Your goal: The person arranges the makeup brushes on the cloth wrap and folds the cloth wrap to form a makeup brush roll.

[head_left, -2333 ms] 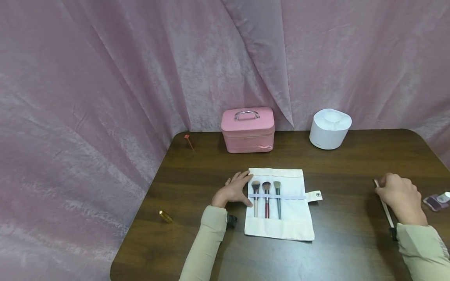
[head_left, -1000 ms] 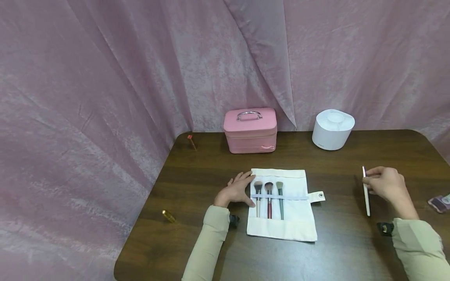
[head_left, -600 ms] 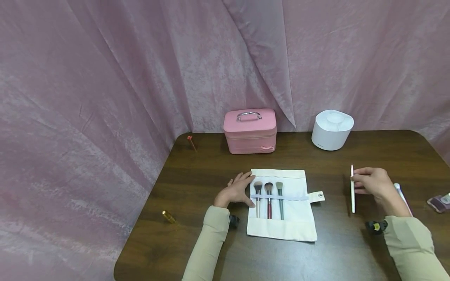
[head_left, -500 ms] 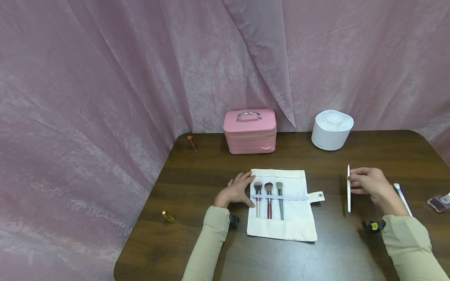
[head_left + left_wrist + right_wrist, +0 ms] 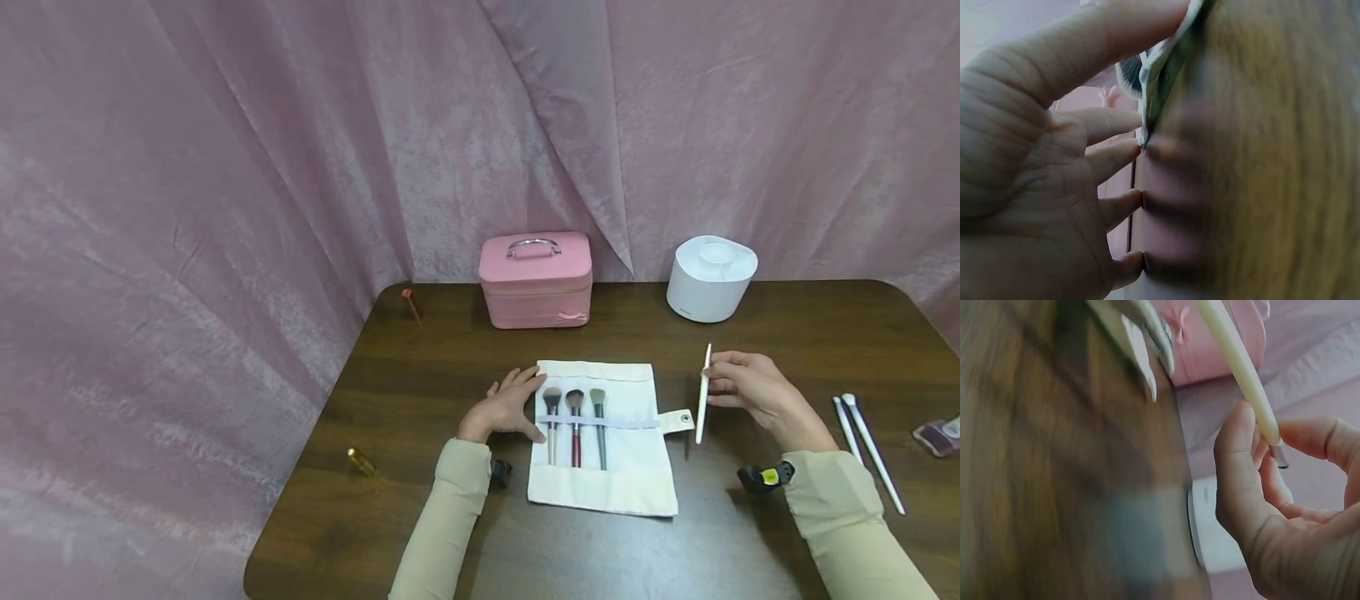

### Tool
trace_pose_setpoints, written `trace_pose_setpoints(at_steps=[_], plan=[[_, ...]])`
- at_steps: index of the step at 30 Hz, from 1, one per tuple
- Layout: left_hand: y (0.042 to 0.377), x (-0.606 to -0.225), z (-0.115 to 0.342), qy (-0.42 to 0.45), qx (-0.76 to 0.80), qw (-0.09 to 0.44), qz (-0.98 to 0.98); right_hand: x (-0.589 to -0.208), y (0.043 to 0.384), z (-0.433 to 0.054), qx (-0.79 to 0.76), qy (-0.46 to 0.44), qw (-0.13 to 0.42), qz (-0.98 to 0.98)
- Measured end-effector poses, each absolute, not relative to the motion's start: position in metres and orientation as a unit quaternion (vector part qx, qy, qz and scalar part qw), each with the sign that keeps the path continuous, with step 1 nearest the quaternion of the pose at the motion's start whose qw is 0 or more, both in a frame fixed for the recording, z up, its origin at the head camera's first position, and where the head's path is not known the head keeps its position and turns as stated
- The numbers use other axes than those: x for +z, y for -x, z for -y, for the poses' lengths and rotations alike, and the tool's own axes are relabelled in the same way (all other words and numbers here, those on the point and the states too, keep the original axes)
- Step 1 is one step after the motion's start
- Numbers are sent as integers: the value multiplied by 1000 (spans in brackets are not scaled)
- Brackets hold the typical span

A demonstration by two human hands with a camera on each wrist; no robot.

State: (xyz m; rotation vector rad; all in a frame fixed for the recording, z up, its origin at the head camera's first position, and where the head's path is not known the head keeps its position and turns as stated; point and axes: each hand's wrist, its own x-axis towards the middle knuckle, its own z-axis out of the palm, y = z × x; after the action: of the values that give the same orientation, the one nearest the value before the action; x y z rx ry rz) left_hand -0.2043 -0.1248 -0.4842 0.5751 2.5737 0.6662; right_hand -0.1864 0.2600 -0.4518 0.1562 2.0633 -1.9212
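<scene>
A white cloth brush roll point(image 5: 630, 493) lies unrolled on the table. Under its elastic band stand three makeup brushes point(image 5: 576, 437), with beige, red and green handles. My left hand point(image 5: 502, 408) rests at the roll's left edge, thumb and fingers spread; in the left wrist view the thumb and fingertips point(image 5: 1127, 153) touch the cloth edge and the tabletop. Just right of the roll's snap tab point(image 5: 677, 421), my right hand point(image 5: 757, 396) pinches a white-handled makeup brush point(image 5: 702, 408) between thumb and fingers, held nearly upright above the table. Its silvery ferrule point(image 5: 1279, 454) shows by the fingers.
Two more white brushes point(image 5: 876, 457) lie right of my right forearm, beside a small purple item point(image 5: 936, 435) at the edge. A pink case point(image 5: 534, 287) and a white organizer point(image 5: 708, 287) stand at the back. A gold tube point(image 5: 361, 462) and a red-topped tube point(image 5: 411, 305) are at left.
My right hand has picked up a white brush at the right and carried it left to beside the snap tab, uncovering two other white brushes. The left hand stays at the roll.
</scene>
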Motion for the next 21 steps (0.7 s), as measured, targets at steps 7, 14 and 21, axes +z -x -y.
trace_pose_setpoints(at_steps=[7, 14, 21], plan=[[205, -484, 125, -211, 229, 209, -927, -443, 190, -234, -710, -44, 151, -687], [207, -486, 127, -208, 232, 209, -927, -443, 195, -208, -712, -49, 117, -691], [207, -486, 125, -206, 230, 208, -928, -444, 198, -185, -709, -72, 88, -696]])
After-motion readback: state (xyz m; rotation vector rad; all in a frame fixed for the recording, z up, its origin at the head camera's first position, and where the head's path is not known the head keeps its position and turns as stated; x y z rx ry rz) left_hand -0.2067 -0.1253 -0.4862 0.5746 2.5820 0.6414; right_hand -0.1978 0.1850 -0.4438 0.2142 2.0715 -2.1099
